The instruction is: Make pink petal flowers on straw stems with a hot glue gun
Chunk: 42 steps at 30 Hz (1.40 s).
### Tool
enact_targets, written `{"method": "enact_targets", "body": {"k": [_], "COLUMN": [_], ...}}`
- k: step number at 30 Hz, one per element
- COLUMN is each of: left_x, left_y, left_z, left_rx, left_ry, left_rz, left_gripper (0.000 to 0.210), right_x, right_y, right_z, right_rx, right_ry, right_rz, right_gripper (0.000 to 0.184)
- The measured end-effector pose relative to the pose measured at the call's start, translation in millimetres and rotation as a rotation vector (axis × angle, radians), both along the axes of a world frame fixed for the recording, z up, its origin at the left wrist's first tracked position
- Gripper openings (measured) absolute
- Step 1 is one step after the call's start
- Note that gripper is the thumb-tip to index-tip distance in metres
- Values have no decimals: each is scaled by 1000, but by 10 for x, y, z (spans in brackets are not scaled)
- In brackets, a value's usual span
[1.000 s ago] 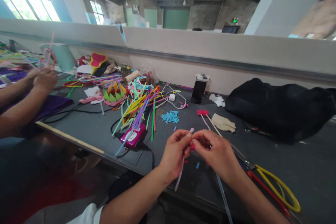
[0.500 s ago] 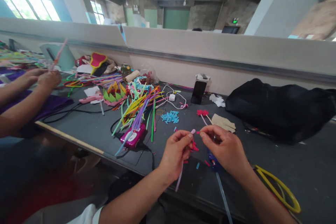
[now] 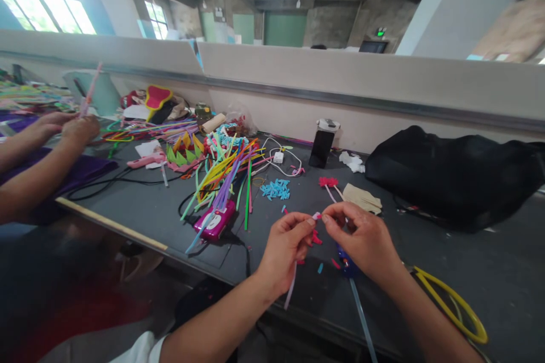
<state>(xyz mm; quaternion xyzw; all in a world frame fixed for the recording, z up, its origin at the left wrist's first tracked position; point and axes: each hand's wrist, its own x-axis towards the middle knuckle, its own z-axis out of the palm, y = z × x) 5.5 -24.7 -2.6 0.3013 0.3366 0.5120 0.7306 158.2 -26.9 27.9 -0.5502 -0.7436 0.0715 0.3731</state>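
My left hand [image 3: 283, 255] is closed on a pale lilac pipe cleaner [image 3: 290, 286], whose lower end hangs below the fingers and whose tip pokes up past the thumb. Facing it, my right hand [image 3: 368, 238] pinches a small pink-red pipe cleaner piece [image 3: 320, 216] against that tip. Partly hidden beneath my right hand lies a blue glue gun [image 3: 347, 264], a clear glue stick [image 3: 361, 315] trailing from it. More pink-red pieces [image 3: 316, 238] lie behind my hands. Farther back is a red fuzzy flower [image 3: 327, 182] on pale stems.
Cut blue pieces [image 3: 276, 189] form a pile left of centre. Long coloured pipe cleaners [image 3: 225, 181] rest over a purple box [image 3: 216, 222]. A black bag [image 3: 451, 181] and yellow loop [image 3: 462, 300] lie right. At left, a co-worker's hands [image 3: 76, 127] hold a pink stem.
My right hand has moved slightly left, bringing the pink-red piece against the lilac pipe cleaner's tip. Both hands keep their hold.
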Motion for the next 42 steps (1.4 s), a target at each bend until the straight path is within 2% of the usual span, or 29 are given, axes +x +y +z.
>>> {"method": "enact_targets", "body": {"k": [25,42], "left_x": [-4,-2], "left_y": [-10,3], "left_z": [20,-17], "left_rx": [29,32], "left_ry": [69,102], "left_rz": [21,2], "left_gripper": [19,19], "right_x": [-3,28], "right_y": [-16,-13], "right_z": [19,25], "right_rx": [-78,-88], "right_ry": [21,-4], "right_rz": [-47,-16], "right_gripper": [11,10]}}
